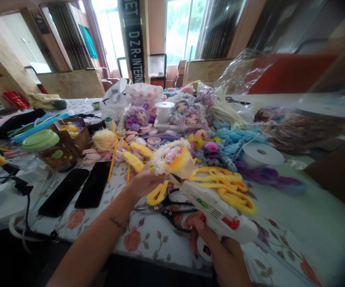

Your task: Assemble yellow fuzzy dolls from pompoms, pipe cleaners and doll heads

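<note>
My left hand (144, 183) is closed on a small doll head (171, 157) with white and yellow fluffy hair, held just above the table. My right hand (220, 251) grips the handle of a white glue gun (217, 209) with a red trigger. The gun's nozzle points at the underside of the doll head. Black scissors (172, 209) lie on the floral tablecloth (148, 239) under the gun. A heap of yellow pipe-cleaner loops (229, 187) lies just right of the doll head, and one yellow loop (157, 195) hangs below my left hand.
Two black phones (79, 189) lie flat at the left. Behind them are a green lid (41, 139), brown boxes and doll heads (138, 117). A white ribbon spool (260, 153) and blue and purple yarn sit right. Plastic bags crowd the back. A cable (27, 207) runs at the left edge.
</note>
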{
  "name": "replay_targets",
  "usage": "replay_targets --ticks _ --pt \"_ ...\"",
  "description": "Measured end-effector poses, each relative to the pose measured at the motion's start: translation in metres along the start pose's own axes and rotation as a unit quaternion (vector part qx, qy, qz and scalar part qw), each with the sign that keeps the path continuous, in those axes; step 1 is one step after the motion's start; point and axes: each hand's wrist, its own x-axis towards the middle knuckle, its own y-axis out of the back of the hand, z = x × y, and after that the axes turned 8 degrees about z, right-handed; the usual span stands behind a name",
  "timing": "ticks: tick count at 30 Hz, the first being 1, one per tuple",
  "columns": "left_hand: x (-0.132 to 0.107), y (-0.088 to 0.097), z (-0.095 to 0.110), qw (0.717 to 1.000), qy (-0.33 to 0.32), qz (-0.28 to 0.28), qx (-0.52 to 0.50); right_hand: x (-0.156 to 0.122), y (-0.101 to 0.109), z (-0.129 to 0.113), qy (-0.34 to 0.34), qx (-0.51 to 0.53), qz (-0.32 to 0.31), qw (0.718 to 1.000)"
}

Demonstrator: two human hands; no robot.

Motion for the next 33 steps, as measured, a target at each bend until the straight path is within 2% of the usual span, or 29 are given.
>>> replay_targets --ticks 4,12,18,33 --pt "0.0010 0.0025 -0.0019 1.000 0.008 0.002 -0.019 -0.0001 -0.0020 -0.0014 0.006 0.006 0.018 1.000" --pt "0.0015 0.0037 -0.0031 1.000 0.012 -0.003 -0.017 -0.0008 -0.0002 0.0016 -0.005 0.019 -0.011 1.000" --pt "0.0003 0.0040 -0.0022 1.000 0.006 -0.017 0.007 -0.0007 0.0010 0.0033 0.012 0.033 -0.019 0.999" --pt "-0.0008 -0.0006 0.0004 0.998 0.001 -0.042 0.046 -0.0032 0.0008 0.0040 -0.009 0.017 0.012 1.000"
